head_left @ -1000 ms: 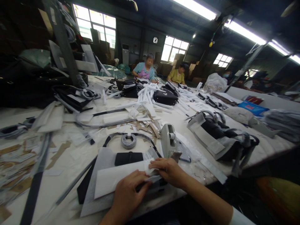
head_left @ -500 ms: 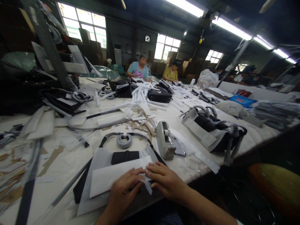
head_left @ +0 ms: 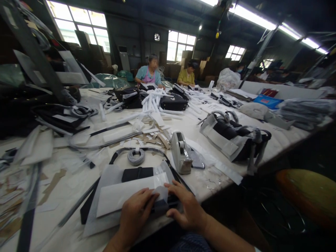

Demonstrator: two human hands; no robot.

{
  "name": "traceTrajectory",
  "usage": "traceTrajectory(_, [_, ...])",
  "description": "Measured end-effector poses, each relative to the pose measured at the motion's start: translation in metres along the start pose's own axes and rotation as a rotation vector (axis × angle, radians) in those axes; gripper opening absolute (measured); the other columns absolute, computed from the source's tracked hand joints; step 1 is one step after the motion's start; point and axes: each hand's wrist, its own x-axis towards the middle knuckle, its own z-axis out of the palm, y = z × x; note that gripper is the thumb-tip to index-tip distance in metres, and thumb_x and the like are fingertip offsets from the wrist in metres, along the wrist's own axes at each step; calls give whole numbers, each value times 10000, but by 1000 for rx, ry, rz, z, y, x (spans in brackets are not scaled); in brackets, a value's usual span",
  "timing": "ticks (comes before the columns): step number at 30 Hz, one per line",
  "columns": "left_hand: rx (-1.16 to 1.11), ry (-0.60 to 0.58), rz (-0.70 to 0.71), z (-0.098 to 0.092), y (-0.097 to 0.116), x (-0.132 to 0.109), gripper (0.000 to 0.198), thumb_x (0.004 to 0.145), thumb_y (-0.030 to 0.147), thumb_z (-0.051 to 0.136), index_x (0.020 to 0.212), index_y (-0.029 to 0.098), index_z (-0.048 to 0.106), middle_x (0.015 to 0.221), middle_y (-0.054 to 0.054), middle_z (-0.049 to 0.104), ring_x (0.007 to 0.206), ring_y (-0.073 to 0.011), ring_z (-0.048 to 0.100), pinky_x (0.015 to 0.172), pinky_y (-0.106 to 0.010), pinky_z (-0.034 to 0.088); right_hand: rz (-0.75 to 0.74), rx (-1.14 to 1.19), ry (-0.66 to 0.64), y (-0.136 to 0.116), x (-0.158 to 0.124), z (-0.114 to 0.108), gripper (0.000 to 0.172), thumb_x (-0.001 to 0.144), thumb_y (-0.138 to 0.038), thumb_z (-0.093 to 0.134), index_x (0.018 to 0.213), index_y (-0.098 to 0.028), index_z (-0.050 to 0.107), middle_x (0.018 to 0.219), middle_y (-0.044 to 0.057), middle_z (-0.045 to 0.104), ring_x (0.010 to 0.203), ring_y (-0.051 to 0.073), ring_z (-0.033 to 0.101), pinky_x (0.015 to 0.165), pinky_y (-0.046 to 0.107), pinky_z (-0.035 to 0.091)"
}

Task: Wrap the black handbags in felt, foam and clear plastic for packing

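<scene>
A black handbag (head_left: 138, 174) lies on the table before me, partly wrapped in thin white foam sheet (head_left: 111, 174) with a white padding strip (head_left: 118, 196) across its front. Clear tape (head_left: 159, 176) shows at the strip's right end. My left hand (head_left: 136, 210) is closed, fingers together, pinching a loose white flap (head_left: 161, 194) at the bag's lower edge. Fingertips of my right hand (head_left: 187, 204) rest on the right side of the flap, the thumb held apart. Just behind the bag stands a grey tape dispenser (head_left: 181, 154). A wrapped strap coil (head_left: 135, 156) sits inside the handle's loop.
To the right lies another wrapped black bag (head_left: 223, 140). Cardboard scraps (head_left: 52, 185) litter the left side. White paper rolls (head_left: 154, 99) are heaped farther back, near two seated co-workers (head_left: 148, 75). The table edge (head_left: 262, 164) runs along the right, beside a round stool (head_left: 307, 196).
My right hand has drawn slightly away from my left, its thumb now apart. The narrow white end between them now lies flatter against the bag. The camera view has shifted slightly.
</scene>
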Motion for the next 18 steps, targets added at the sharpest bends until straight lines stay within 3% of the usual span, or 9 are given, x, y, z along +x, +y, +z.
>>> traceTrajectory(4, [6, -10, -7, 1, 2, 0, 310, 994, 390, 447, 880, 223, 683, 791, -9, 765, 710, -184, 737, 658, -267, 606, -14, -77, 128, -2, -2, 17, 427, 872, -394, 667, 1219, -185, 535, 1102, 127, 688, 1148, 274, 622, 1112, 498, 400])
traceTrajectory(9, [30, 14, 18, 2, 0, -4, 284, 983, 366, 480, 885, 200, 688, 793, -34, 767, 740, -201, 741, 726, -293, 607, -58, -148, 272, 3, -8, 25, 159, 887, -244, 653, 1036, -197, 625, 1050, 103, 676, 1042, 231, 654, 1063, 486, 469])
traceTrajectory(14, [-16, -1, 88, 1, -2, -7, 170, 966, 263, 521, 934, 202, 676, 779, -5, 758, 771, -179, 741, 806, -278, 588, -175, -176, 261, 8, -12, 20, 160, 922, -139, 589, 1055, -206, 648, 946, 62, 716, 954, 190, 691, 980, 432, 537])
traceTrajectory(18, [-1, -21, 14, 2, 1, -4, 156, 954, 274, 549, 882, 192, 661, 763, -16, 745, 743, -183, 730, 770, -283, 581, -153, -157, 261, 7, -13, 21, 182, 930, -128, 574, 1070, -216, 651, 962, 60, 734, 939, 194, 701, 932, 407, 555])
